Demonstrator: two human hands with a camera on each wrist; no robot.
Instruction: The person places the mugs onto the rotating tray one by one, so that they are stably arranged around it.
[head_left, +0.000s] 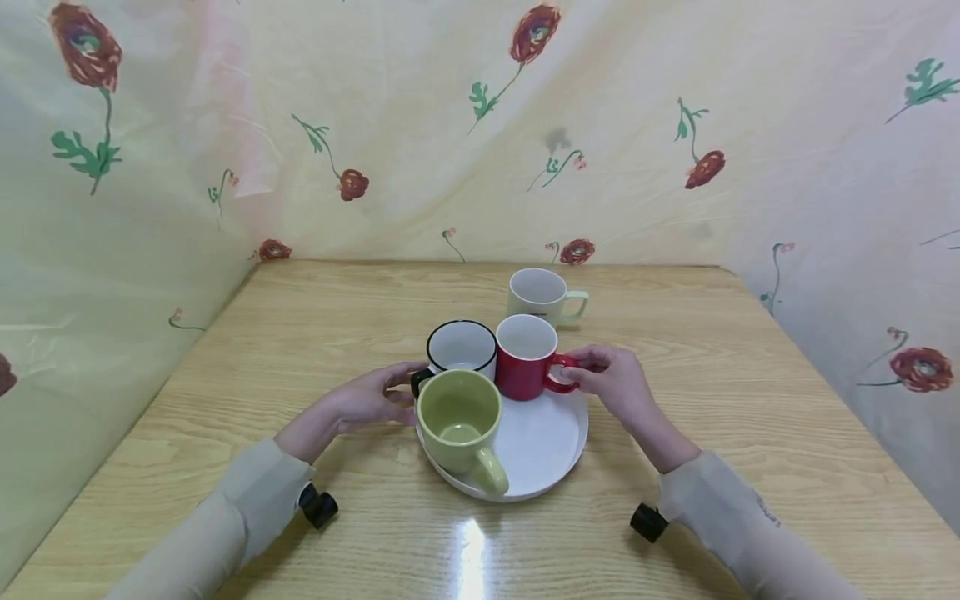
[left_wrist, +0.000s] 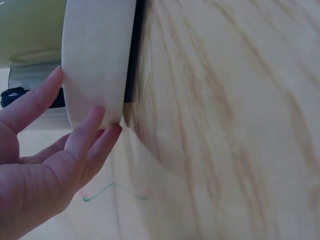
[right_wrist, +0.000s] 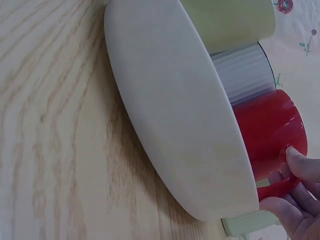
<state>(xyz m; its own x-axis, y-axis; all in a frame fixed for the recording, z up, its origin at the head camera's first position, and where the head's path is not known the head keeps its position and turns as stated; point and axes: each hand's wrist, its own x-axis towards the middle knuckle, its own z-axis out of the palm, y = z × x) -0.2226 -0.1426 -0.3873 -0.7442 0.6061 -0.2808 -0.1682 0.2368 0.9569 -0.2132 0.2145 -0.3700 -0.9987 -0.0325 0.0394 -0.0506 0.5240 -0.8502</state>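
A round white tray [head_left: 542,450] holds three mugs. At its back right stands a red mug [head_left: 522,372], whose handle my right hand [head_left: 611,379] pinches between thumb and fingers. The right wrist view shows the thumb on top of that red handle [right_wrist: 281,188]. Beside it is a white mug with a black rim [head_left: 462,347], its black handle toward my left hand [head_left: 372,397]. Nearer me sits a yellow-green mug [head_left: 459,417], handle pointing to the front. In the left wrist view, extended fingers [left_wrist: 82,137] of my left hand touch the tray's outer wall [left_wrist: 97,60].
Behind the tray, a pale green mug [head_left: 536,297] stands on the wooden table [head_left: 322,317], handle to the right. A flower-printed cloth [head_left: 420,125] hangs along the back and both sides of the table.
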